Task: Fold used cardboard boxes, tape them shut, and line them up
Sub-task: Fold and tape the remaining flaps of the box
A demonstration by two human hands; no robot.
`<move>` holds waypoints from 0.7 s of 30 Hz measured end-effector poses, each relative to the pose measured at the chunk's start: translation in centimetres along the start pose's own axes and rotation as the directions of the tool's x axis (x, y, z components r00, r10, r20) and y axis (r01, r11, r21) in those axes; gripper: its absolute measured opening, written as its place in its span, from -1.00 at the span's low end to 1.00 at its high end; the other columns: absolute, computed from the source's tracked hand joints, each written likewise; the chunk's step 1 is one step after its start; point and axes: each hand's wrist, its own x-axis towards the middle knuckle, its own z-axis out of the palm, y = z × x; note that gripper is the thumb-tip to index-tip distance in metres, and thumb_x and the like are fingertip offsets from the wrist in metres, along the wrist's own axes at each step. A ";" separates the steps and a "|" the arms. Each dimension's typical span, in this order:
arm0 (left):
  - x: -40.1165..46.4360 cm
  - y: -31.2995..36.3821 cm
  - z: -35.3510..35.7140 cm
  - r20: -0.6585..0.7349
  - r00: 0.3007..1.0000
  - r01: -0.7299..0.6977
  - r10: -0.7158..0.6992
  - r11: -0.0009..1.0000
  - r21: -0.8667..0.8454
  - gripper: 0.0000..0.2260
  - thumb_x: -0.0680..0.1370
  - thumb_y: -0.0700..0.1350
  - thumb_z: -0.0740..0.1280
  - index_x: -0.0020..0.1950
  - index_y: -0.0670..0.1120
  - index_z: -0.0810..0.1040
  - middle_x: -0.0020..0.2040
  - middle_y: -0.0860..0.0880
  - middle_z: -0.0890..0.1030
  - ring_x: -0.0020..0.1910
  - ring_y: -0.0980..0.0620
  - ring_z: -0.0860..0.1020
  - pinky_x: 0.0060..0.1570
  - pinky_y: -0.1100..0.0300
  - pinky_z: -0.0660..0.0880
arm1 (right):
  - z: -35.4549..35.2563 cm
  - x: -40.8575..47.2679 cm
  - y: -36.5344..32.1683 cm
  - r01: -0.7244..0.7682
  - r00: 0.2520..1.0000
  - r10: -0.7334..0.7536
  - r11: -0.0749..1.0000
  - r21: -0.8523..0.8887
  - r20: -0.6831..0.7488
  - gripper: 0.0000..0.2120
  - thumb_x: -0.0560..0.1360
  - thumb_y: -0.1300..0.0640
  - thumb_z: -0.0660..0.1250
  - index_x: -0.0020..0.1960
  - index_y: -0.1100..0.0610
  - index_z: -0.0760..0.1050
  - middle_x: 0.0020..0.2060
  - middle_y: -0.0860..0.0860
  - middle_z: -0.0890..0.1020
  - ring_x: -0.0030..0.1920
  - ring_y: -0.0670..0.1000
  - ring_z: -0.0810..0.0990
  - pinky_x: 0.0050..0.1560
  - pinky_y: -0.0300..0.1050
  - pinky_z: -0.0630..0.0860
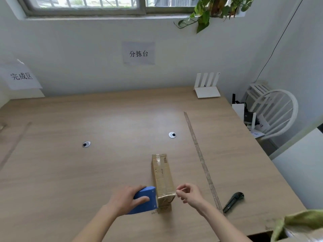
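Hands [128, 198] tape lengthwise box [162, 179].

Both forearms reach in from the bottom edge, bare to the elbow, angled toward each other. The left hand [128, 198] lies knuckles up, fingers wrapped over a blue tape dispenser [146, 200], index finger stretched flat along its side. The right hand [189, 194] sits just across from it, wrist cocked, thumb and index fingertip pinched on a strip of clear tape [180, 190], the other 3 fingers curled loosely underneath.
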 end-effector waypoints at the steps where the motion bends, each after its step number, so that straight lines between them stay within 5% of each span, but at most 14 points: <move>1: 0.0 0.0 0.2 0.000 1.000 0.011 -0.011 1.000 -0.010 -0.57 0.54 0.40 0.15 0.32 0.27 0.43 0.05 0.25 0.61 -0.09 0.21 0.55 -0.09 0.26 0.49 | 0.1 0.2 0.3 0.001 1.000 -0.001 1.000 -0.002 -0.008 -0.97 0.51 0.27 0.45 -0.06 0.18 0.64 -0.34 0.01 0.67 -0.32 -0.05 0.56 -0.29 -0.18 0.53; 7: 0.0 0.2 1.3 -0.015 0.999 0.040 -0.040 0.999 -0.016 -0.60 0.56 0.35 0.17 0.34 0.26 0.44 0.01 0.29 0.57 -0.12 0.22 0.51 -0.19 0.36 0.36 | 0.6 1.1 1.5 -0.008 1.000 0.008 1.000 -0.007 -0.027 -0.95 0.51 0.27 0.44 -0.09 0.14 0.65 -0.38 -0.03 0.66 -0.34 -0.07 0.57 -0.30 -0.17 0.52; 17: 0.7 -0.5 2.2 -0.012 0.997 0.079 -0.079 0.997 -0.019 -0.56 0.56 0.37 0.15 0.39 0.27 0.41 0.10 0.21 0.64 -0.06 0.17 0.55 -0.07 0.20 0.47 | 1.3 2.2 2.3 -0.004 0.995 0.002 1.000 -0.016 -0.098 -0.92 0.51 0.24 0.44 -0.12 0.10 0.66 -0.33 0.02 0.71 -0.36 -0.10 0.56 -0.34 -0.25 0.47; 21: 0.7 -0.5 2.7 -0.014 0.996 0.083 -0.083 0.996 -0.028 -0.57 0.56 0.36 0.17 0.37 0.26 0.43 -0.02 0.28 0.57 -0.12 0.18 0.52 -0.20 0.33 0.36 | 1.7 2.9 3.3 -0.033 0.993 0.025 0.997 -0.067 -0.117 -0.89 0.51 0.23 0.44 -0.15 0.07 0.67 -0.34 -0.01 0.72 -0.40 -0.18 0.57 -0.32 -0.23 0.47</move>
